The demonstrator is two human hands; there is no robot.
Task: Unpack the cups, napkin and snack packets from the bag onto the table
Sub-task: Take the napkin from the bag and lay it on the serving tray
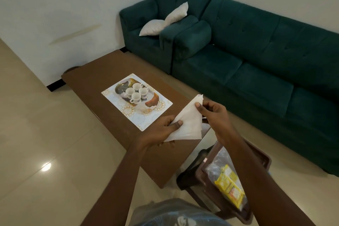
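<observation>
Evidently one white napkin (187, 124) hangs above the table's (102, 71) near end; the left hand (163, 128) pinches its lower edge, the right hand (214, 113) its upper corner; four cups (136, 92) cluster on one tray (152, 102) on the table; one yellow snack packet (229, 185) lies in a brown tub (264, 159).

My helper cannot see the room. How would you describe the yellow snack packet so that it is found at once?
Start at the long brown wooden table; past its near right corner sits a dark brown plastic container. Inside it, beside a crumpled clear plastic bag, lies the flat yellow snack packet, the only bright yellow thing there.
</observation>
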